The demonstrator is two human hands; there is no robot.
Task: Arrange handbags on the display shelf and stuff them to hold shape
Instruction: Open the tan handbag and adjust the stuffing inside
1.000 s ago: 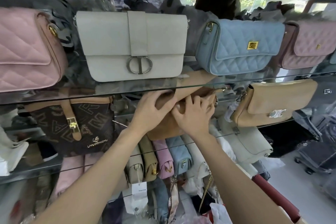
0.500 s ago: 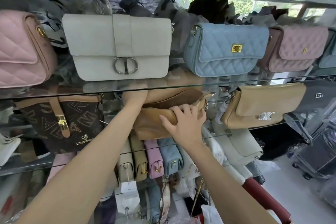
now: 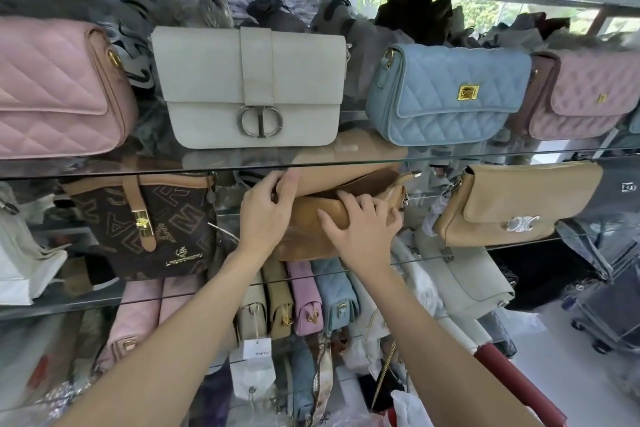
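**Both hands on the tan bag, middle glass shelf**

A soft tan leather handbag (image 3: 311, 229) sits on the middle glass shelf (image 3: 519, 243) with its flap lifted. The left hand (image 3: 266, 215) pinches the flap's edge; the right hand (image 3: 363, 229) curls over the bag's front rim. To one side stands a brown monogram bag with a tan strap (image 3: 145, 222), to the other a beige flap bag with a silver clasp (image 3: 512, 204). On the upper glass shelf (image 3: 104, 166) stand four bags — a pink quilted bag (image 3: 59, 87), a white flap bag with a round metal buckle (image 3: 249, 87), a pale blue quilted bag (image 3: 446, 94), a mauve quilted bag (image 3: 585, 94). Small purses (image 3: 298, 298) stand in a row below. Pale floor shows at the lower right.
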